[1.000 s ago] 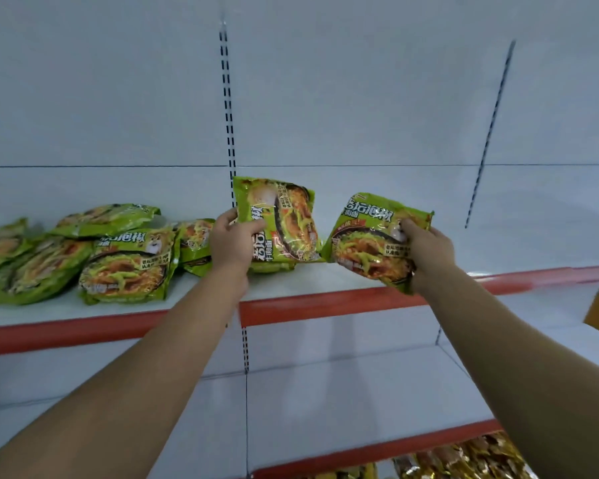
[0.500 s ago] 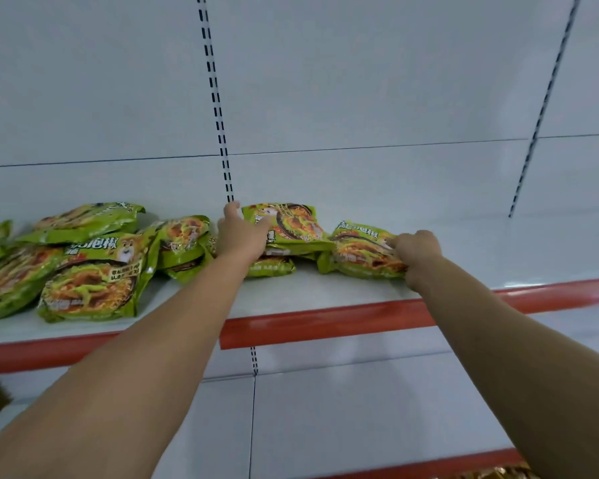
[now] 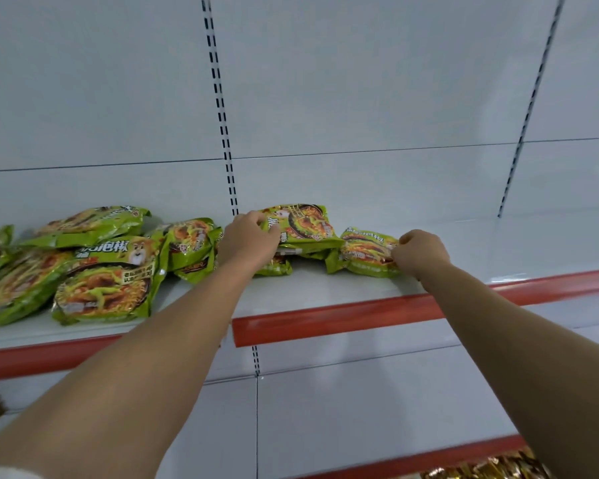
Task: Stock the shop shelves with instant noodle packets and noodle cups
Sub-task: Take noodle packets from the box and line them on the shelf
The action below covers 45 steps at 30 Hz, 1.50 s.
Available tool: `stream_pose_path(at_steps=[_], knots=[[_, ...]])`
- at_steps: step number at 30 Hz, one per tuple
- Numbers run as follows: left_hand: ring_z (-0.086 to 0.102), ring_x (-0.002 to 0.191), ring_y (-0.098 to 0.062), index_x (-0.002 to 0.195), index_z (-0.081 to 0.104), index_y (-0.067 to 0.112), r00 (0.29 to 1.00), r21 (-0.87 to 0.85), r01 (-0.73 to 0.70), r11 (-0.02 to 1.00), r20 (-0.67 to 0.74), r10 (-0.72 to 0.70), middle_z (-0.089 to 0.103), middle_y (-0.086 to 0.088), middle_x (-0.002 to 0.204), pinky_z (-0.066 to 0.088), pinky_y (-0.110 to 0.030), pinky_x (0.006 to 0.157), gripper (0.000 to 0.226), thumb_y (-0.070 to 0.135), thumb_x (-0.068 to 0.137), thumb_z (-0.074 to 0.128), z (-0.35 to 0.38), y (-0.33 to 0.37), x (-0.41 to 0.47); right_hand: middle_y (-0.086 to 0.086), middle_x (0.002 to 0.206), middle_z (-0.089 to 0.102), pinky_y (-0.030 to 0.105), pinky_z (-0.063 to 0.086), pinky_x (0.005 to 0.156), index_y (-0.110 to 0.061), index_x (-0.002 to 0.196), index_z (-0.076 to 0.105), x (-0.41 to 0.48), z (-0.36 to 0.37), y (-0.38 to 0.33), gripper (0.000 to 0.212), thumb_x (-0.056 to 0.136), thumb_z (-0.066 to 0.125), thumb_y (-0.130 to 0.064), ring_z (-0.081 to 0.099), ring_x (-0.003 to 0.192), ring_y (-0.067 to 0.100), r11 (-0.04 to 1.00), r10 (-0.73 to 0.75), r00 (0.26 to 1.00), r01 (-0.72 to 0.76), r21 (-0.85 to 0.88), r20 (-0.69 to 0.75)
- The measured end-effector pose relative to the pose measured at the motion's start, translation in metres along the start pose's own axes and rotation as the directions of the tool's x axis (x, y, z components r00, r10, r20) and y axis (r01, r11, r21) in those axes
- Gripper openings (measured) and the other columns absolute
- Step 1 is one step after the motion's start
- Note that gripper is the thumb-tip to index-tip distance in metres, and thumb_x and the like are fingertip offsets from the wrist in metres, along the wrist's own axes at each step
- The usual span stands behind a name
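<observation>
At least eight green noodle packets [image 3: 87,226] are counted on the red-edged shelf [image 3: 325,292]; overlaps leave the exact count unclear. The stacked packet [image 3: 301,226] is gripped at its left edge by the left hand [image 3: 249,240], fingers curled. The flat packet [image 3: 367,254] beside it is pinched by the right hand [image 3: 419,252]. "泡椒" and a cartoon dog are read on the front packet [image 3: 108,285]. Gold packets [image 3: 481,470] below, uncounted.

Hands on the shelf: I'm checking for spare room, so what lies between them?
In the head view, the left hand grips a stacked green packet, the right hand pinches a second packet beside it.
</observation>
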<state>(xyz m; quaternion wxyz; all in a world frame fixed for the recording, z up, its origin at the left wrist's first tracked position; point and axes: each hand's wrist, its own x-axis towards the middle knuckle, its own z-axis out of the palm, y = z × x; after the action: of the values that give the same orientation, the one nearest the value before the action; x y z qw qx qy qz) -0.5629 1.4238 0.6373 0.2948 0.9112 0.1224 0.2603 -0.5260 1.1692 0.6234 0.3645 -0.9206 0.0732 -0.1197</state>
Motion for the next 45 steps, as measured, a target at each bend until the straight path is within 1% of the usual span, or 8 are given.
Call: stream_pose_path(at_steps=[11,17,23,30,34,39,43,45], knots=[[0.053,0.112,-0.020,0.118,0.063,0.025,0.967,0.011,-0.251,0.968,-0.047,0.252,0.059,0.002,0.123,0.046,-0.038,0.093,0.031,0.041,0.094,0.055,-0.027,0.000,-0.068,0.014,0.118,0.062,0.034,0.046,0.082,-0.003,0.116,0.065,-0.057,-0.017,-0.016,0.032,0.087,0.056,-0.013,0.057,0.108,0.033,0.992,-0.048,0.998,0.044,-0.119,-0.034],[0.061,0.088,-0.004,0.104,0.065,0.031,0.948,-0.276,-0.271,0.922,0.091,0.306,0.064,0.018,0.094,0.051,-0.027,0.079,0.015,0.034,0.091,0.060,-0.044,0.006,-0.126,0.008,0.107,0.066,0.032,0.046,0.081,-0.014,0.107,0.066,-0.102,-0.015,-0.013,0.023,0.087,0.056,-0.020,0.060,0.102,0.030,0.994,-0.053,0.994,0.043,-0.102,-0.094],[0.059,0.074,0.001,0.090,0.063,0.035,0.852,-0.336,-0.259,0.906,0.363,0.378,0.064,0.019,0.081,0.049,-0.022,0.069,0.005,0.039,0.090,0.061,-0.022,-0.033,-0.214,0.004,0.097,0.065,0.031,0.041,0.073,-0.018,0.099,0.063,-0.150,0.013,0.020,0.018,0.084,0.057,-0.025,0.059,0.092,0.028,0.990,-0.029,0.998,0.021,-0.142,-0.056],[0.059,0.080,0.002,0.094,0.064,0.035,0.716,-0.085,-0.096,0.992,0.686,0.128,0.064,0.021,0.084,0.051,-0.024,0.075,0.015,0.047,0.090,0.055,0.049,-0.125,-0.290,0.006,0.102,0.066,0.034,0.054,0.076,-0.015,0.113,0.061,-0.186,0.085,0.086,0.028,0.088,0.055,-0.026,0.061,0.091,0.027,0.962,0.088,0.983,-0.041,-0.270,0.164],[0.063,0.082,-0.010,0.090,0.063,0.030,0.614,0.100,-0.021,0.995,0.787,-0.066,0.066,0.013,0.085,0.055,-0.033,0.075,0.022,0.047,0.091,0.050,0.095,-0.184,-0.331,0.004,0.110,0.066,0.030,0.046,0.075,-0.021,0.116,0.062,-0.215,0.140,0.134,0.032,0.086,0.056,-0.025,0.061,0.101,0.027,0.954,0.185,0.936,-0.097,-0.284,0.301],[0.055,0.074,-0.016,0.087,0.054,0.029,0.413,0.284,0.049,0.958,0.867,-0.278,0.059,0.006,0.082,0.046,-0.032,0.067,0.019,0.042,0.097,0.044,0.148,-0.253,-0.392,0.005,0.103,0.066,0.034,0.050,0.076,-0.019,0.109,0.063,-0.257,0.216,0.204,0.026,0.084,0.055,-0.025,0.062,0.097,0.030,0.928,0.289,0.834,-0.125,-0.350,0.469],[0.061,0.105,-0.025,0.092,0.056,0.030,0.330,0.412,0.109,0.905,0.844,-0.424,0.065,0.001,0.109,0.045,-0.031,0.081,0.015,0.038,0.093,0.044,0.187,-0.300,-0.437,0.006,0.103,0.064,0.030,0.047,0.068,-0.016,0.110,0.063,-0.291,0.272,0.264,0.025,0.087,0.056,-0.022,0.056,0.083,0.022,0.911,0.367,0.714,-0.146,-0.385,0.597],[0.061,0.104,-0.024,0.097,0.061,0.030,0.288,0.446,0.139,0.884,0.836,-0.467,0.065,0.001,0.109,0.048,-0.033,0.086,0.019,0.042,0.091,0.047,0.210,-0.326,-0.459,0.006,0.103,0.064,0.031,0.048,0.072,-0.015,0.110,0.063,-0.309,0.300,0.293,0.025,0.088,0.055,-0.023,0.058,0.087,0.025,0.904,0.388,0.667,-0.140,-0.404,0.636]])
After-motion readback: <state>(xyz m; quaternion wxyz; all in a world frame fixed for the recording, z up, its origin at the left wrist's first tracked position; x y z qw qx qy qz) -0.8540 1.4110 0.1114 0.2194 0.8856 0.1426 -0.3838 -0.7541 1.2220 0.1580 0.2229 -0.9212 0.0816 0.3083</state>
